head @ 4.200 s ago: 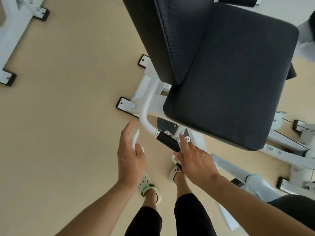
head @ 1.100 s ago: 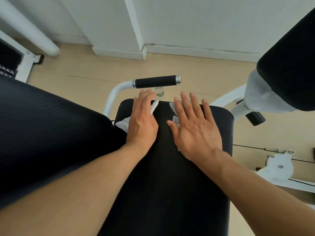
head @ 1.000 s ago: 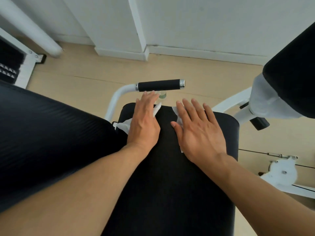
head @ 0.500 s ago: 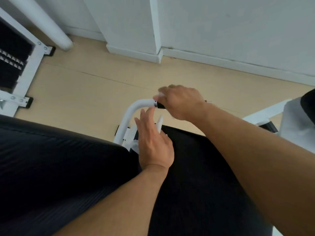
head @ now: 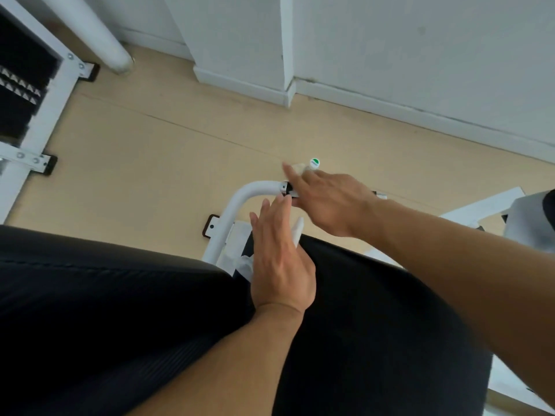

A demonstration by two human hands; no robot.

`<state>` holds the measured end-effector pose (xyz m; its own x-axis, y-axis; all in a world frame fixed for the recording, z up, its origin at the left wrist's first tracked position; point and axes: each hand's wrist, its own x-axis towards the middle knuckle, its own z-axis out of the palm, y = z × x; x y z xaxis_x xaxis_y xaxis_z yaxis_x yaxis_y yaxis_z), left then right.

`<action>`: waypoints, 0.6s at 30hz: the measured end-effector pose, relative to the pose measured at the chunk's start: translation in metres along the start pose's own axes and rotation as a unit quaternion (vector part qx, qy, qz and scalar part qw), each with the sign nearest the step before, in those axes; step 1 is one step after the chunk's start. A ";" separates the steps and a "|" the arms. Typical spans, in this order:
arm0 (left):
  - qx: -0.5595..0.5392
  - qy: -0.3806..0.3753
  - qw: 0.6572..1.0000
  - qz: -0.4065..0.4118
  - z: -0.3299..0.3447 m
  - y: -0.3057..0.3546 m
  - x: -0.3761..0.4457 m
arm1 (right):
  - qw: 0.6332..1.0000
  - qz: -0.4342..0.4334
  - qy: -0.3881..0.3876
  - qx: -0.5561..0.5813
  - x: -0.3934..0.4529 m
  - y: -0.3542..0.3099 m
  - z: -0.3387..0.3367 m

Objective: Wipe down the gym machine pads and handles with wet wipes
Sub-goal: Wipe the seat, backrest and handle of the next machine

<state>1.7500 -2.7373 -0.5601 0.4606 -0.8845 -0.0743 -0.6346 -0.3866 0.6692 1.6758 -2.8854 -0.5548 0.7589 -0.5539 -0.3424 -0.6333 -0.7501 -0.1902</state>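
My left hand (head: 279, 259) hovers at the front edge of the black seat pad (head: 375, 310), fingers straight and pointing at the handle. It holds a white wet wipe (head: 298, 232) against the palm. The thumb is hidden, and more wipe hangs below the hand. My right hand (head: 327, 199) lies across the black handle grip (head: 289, 188) on the white curved tube (head: 240, 202). It covers nearly all of the grip and its fingers stretch out past it. No wipe shows under that hand. A second black pad (head: 105, 310) fills the lower left.
A bottle with a green-and-white cap (head: 314, 162) stands on the beige floor just beyond the handle. A white wall and baseboard (head: 420, 115) run behind it. A white frame with a black weight stack (head: 21, 94) stands at the far left, and more white frame parts (head: 480, 205) at the right.
Both hands pressed wipes flat on the seat pad a second ago. My right hand then reached to the handle and curled round it; now its fingers have straightened. My left hand slid to the pad's front edge.
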 end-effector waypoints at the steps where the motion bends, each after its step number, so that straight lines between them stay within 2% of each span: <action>1: -0.004 -0.004 1.000 0.001 -0.001 0.000 0.000 | 1.000 -0.013 -0.006 -0.008 0.013 -0.009 0.002; 4: -0.014 -0.005 1.000 -0.001 -0.004 0.003 0.001 | 0.999 -0.034 -0.002 -0.005 0.029 -0.020 0.005; 7: -0.016 0.008 1.000 0.003 -0.004 0.004 -0.001 | 0.998 -0.001 0.031 0.055 0.003 -0.010 0.004; 10: -0.009 0.026 0.999 0.016 0.000 0.000 -0.001 | 0.993 0.036 0.030 0.106 -0.021 0.009 0.000; 13: -0.006 0.029 0.999 0.022 0.002 0.000 -0.002 | 0.995 0.039 0.011 0.086 -0.032 0.022 -0.002; 18: 0.003 0.035 0.998 0.047 0.003 -0.001 0.000 | 0.999 0.012 0.028 -0.018 -0.018 0.017 0.008</action>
<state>1.7493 -2.7377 -0.5628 0.4403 -0.8969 0.0410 -0.6816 -0.3041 0.6656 1.6504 -2.8851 -0.5587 0.7522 -0.5901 -0.2932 -0.6458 -0.7486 -0.1502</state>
